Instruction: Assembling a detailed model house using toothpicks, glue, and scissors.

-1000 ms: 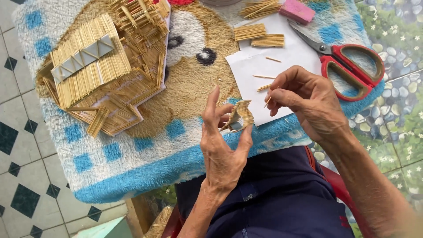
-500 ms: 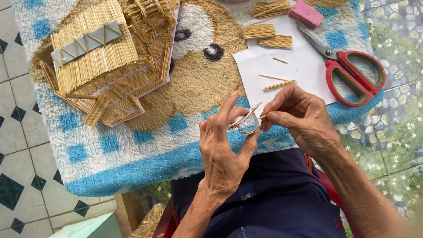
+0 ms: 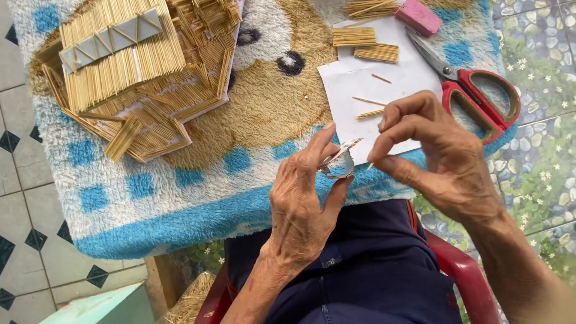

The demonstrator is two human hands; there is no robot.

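A: Starting left: stick house [image 3: 135, 72] lying on the fuzzy mat [image 3: 180, 198].
B: Hands?
A: Left hand [image 3: 303, 207] pinching a small stick panel [image 3: 339, 161] over the mat's front edge. Right hand [image 3: 441, 159] just beside it, fingertips closed on a thin stick [image 3: 371, 165].
B: Further right?
A: White paper [image 3: 360, 96], red scissors [image 3: 480, 99].

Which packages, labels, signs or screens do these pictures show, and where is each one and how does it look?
No labels, signs or screens are visible.
Small pink rectangular block, perhaps a packet: top edge of the fluffy blue and white mat, above the red-handled scissors; any print is too small to see.
Plain white paper sheet: right of the centre, unprinted.
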